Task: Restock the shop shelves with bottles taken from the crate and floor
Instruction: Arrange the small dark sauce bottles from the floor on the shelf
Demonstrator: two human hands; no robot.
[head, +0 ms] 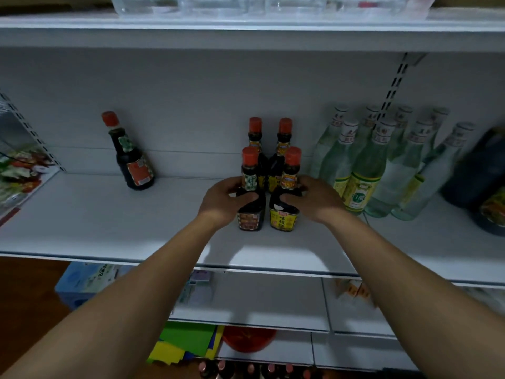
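Two dark sauce bottles with red caps stand side by side on the white shelf. My left hand grips the left front bottle around its shoulder. My right hand grips the right front bottle, which has a yellow label. Two more dark bottles stand directly behind them. A single dark bottle stands apart at the shelf's left rear.
Several clear green-tinted bottles crowd the shelf to the right, with a large dark bottle beyond them. A printed packet leans at far left. Lower shelves hold boxes; red-capped bottle tops show at the bottom.
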